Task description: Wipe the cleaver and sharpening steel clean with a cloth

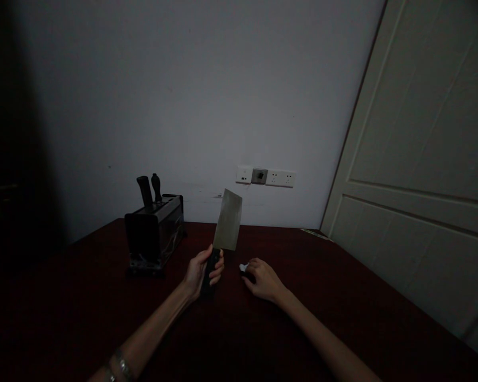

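My left hand is wrapped round the dark handle of a cleaver, holding its broad steel blade upright above the dark red table. My right hand rests on the table just right of the cleaver, fingers curled over a small white object that I cannot make out. A black knife block with two dark handles sticking up stands to the left of my left hand.
A pale wall runs behind the table with a strip of white sockets. A cream panelled door closes off the right side. The left side of the room is in deep shadow.
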A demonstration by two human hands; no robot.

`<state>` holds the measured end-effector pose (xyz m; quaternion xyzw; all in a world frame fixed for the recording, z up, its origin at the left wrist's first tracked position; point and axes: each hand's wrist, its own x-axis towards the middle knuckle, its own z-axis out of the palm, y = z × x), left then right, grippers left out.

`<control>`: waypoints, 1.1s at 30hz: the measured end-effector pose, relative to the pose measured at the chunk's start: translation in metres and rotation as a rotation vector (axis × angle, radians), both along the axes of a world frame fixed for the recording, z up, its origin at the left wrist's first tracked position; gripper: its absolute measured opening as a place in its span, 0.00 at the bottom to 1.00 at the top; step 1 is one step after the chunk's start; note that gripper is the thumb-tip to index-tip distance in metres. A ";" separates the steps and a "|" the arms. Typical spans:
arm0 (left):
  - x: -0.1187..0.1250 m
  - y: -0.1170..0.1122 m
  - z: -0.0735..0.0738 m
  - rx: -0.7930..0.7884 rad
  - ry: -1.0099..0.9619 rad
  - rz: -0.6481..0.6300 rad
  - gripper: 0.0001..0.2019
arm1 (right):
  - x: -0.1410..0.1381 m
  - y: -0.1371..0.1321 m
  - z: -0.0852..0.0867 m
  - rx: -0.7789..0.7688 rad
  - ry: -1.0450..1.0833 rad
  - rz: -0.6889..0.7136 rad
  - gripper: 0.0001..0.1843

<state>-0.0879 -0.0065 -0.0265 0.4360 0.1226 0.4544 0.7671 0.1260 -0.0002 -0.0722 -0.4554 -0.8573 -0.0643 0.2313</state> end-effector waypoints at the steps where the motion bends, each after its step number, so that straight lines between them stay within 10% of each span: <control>1: 0.001 0.000 0.000 0.011 0.018 0.027 0.13 | 0.000 0.001 0.000 -0.016 0.017 -0.017 0.13; 13: 0.007 -0.007 0.005 0.102 0.132 0.225 0.13 | -0.007 -0.013 0.028 0.024 0.514 -0.172 0.24; 33: 0.018 -0.003 -0.008 0.128 0.151 0.344 0.12 | -0.073 -0.018 0.016 -0.745 1.503 0.046 0.27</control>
